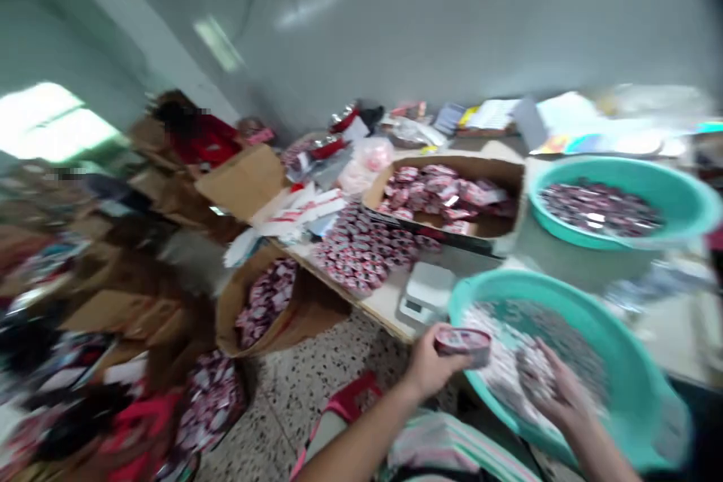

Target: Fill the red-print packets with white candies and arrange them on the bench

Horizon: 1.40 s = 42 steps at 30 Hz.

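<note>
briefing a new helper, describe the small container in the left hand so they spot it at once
On the table by the grey wall, find the nearer turquoise tub. By its rim, the left hand grips a small, dark-red, rounded container with a paler top. Unlike the reddish pieces heaped on the table, it is held up in a hand.

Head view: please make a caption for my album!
Left fingers hold a reddish container; right fingers cup pale pieces over a turquoise tub.

Single head-worn view, tilted, facing forward and down; hands close below, table ahead, wall beyond.
</note>
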Available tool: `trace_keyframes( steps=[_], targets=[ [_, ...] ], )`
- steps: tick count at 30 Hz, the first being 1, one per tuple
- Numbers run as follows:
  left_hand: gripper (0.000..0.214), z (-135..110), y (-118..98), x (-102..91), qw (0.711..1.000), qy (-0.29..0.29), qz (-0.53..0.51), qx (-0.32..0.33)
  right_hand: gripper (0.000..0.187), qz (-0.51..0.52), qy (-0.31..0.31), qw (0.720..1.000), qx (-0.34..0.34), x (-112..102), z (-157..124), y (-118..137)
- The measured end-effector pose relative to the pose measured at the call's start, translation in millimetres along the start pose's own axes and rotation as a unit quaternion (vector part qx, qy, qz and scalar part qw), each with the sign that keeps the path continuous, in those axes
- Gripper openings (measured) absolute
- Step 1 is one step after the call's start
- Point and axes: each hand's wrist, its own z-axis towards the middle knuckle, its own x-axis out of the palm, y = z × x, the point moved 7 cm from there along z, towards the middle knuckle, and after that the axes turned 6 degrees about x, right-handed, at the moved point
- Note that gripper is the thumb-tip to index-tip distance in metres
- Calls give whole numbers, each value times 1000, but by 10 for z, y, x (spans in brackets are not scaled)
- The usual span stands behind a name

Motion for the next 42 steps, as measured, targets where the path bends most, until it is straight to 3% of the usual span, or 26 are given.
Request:
trace_keyframes(
  steps=[2, 3, 4, 6, 9, 11, 13, 16, 18, 23, 28, 31, 34, 38, 42],
  targets=[
    [45, 58, 0, 102, 998, 49, 38, 27, 41, 142, 27, 985, 90, -118, -100, -20],
    [42, 75, 2, 151, 995, 69, 57, 39, 38, 243, 51, 959, 138, -98, -132, 5],
    [39, 83, 4, 198, 992, 84, 76, 49, 34, 358, 79, 913, 181, -41, -158, 59],
    [35, 79, 8, 305, 985, 112, 111, 71, 26, 495, 76, 835, 227, 17, -189, 198],
    [33, 68, 7, 450, 979, 121, 127, 107, 21, 608, 32, 762, 219, -15, -227, 397],
    [35, 93, 42, 478, 987, 83, 93, 102, 20, 643, 17, 742, 192, -87, -265, 498],
    [40, 142, 134, 456, 998, 26, 32, 57, 20, 659, 14, 732, 175, -164, -307, 560],
    [46, 205, 301, 425, 996, -26, -79, -39, 21, 663, 1, 730, 167, -279, -352, 579],
    [50, 231, 335, 423, 987, -30, -144, -70, 20, 659, -13, 734, 165, -342, -362, 568],
    [67, 254, 207, 515, 980, 46, -188, -46, 12, 648, -6, 746, 153, -377, -332, 615],
    [60, 309, 221, 618, 981, 93, -160, -55, 9, 639, 9, 756, 141, -358, -244, 746],
    [59, 365, 229, 627, 987, 115, -114, -19, 9, 633, -13, 761, 142, -367, -191, 801],
    [51, 397, 179, 613, 990, 131, 10, 59, 11, 620, -32, 771, 143, -351, -159, 869],
    [51, 385, 39, 689, 959, 153, 162, 176, 15, 575, -74, 805, 121, -312, -143, 996],
    [50, 377, -14, 828, 934, 169, 231, 214, 24, 521, -115, 841, 90, -203, -132, 1104]
  ],
)
